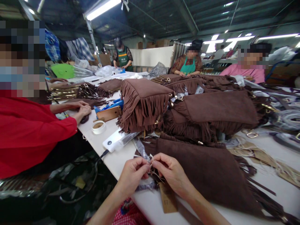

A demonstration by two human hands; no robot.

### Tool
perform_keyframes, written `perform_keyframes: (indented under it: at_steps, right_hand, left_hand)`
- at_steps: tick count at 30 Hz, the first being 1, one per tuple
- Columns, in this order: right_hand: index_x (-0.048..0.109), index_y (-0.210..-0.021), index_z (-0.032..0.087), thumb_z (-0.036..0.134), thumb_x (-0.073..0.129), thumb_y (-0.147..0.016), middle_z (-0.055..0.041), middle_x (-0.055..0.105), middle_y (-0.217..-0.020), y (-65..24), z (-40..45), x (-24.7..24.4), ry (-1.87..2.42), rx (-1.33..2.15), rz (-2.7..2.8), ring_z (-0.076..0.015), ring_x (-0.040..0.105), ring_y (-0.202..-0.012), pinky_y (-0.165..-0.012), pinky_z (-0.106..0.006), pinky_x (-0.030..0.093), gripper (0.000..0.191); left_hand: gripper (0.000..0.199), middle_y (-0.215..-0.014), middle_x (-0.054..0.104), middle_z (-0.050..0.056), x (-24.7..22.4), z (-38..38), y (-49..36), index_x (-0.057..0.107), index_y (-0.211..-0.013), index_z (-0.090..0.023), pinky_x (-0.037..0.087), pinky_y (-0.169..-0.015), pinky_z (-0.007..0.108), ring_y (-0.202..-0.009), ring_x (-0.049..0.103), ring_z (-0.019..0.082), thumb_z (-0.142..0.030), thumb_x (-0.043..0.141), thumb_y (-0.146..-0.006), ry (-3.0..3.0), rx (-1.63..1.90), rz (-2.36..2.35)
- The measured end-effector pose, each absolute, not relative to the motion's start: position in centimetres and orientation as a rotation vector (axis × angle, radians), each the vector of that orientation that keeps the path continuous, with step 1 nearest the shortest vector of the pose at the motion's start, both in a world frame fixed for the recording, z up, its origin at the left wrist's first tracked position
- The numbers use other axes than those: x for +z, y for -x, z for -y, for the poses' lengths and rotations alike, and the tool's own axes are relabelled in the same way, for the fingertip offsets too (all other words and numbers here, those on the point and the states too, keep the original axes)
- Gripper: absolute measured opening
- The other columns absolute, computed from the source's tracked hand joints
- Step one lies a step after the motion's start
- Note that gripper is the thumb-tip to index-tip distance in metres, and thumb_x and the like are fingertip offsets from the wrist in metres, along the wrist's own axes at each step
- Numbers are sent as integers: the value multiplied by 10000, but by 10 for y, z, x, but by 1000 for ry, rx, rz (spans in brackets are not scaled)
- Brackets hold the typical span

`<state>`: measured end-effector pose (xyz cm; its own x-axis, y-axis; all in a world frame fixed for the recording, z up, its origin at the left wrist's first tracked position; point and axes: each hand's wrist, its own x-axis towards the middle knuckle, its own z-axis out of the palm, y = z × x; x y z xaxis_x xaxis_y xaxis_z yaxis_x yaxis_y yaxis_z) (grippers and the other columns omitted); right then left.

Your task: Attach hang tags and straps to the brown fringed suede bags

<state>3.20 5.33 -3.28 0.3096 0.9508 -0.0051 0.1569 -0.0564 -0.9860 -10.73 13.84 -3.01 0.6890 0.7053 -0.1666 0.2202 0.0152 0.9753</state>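
Fingers (143,170) hide part of a white string (151,155); the brown tag (168,199) is illegible; the left edge crops a red-sleeved co-worker (35,134).

We're at head height here, looking forward and down, and our left hand (133,175) and right hand (172,172) meet below mid-view, close to us, forearms (109,201) running in from the bottom edge! Beyond the grip we see over the bags (220,109), up to the lights (103,9); left of it, a red sleeve (35,128) fills the near side, the table (112,161) edge slanting between.
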Motion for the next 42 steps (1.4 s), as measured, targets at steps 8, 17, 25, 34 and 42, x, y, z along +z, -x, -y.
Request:
perform_keyframes:
  at_steps: [8,17,25,34,42]
  right_hand:
    - [591,-767,187,133,608,-779,29,571,-777,-55,-21,-2,1737,820,1576,-117,510,-725,-656,-223,355,57]
    - [660,-961,262,-10,598,-625,-5,571,-964,-44,-10,-2,1985,750,1989,-174,513,-854,-688,-269,335,437]
    - [679,-937,200,389,647,-835,47,510,-664,-54,-19,-4,1373,1343,1092,-74,420,-561,-512,-181,321,217]
    - [713,-1008,184,412,901,-586,49,590,-637,-49,-24,-14,1086,1557,418,17,339,-383,-331,-97,194,515]
    - [742,-893,119,321,939,-529,-36,709,-680,-44,-26,-10,1118,1476,260,-77,644,-563,-518,-132,538,460]
  left_hand:
    - [271,-553,506,-54,-28,-144,107,517,-697,-178,353,-473,210,-465,430,82,-436,598,-710,-1513,435,-805]
    - [239,-581,537,-32,-21,-152,114,523,-659,-155,268,-512,189,-512,381,59,-310,705,-673,-1121,410,-644]
    - [263,-684,610,20,-20,-149,118,563,-662,-143,373,-669,233,-655,512,120,-294,778,-674,-854,440,-449]
    - [274,-645,580,-1,-22,-142,114,560,-689,-153,374,-706,244,-662,516,124,-313,774,-750,-780,469,-354]
    - [234,-951,731,107,-29,-139,118,615,-710,-132,422,-689,233,-620,542,91,-290,786,-739,-695,521,-437]
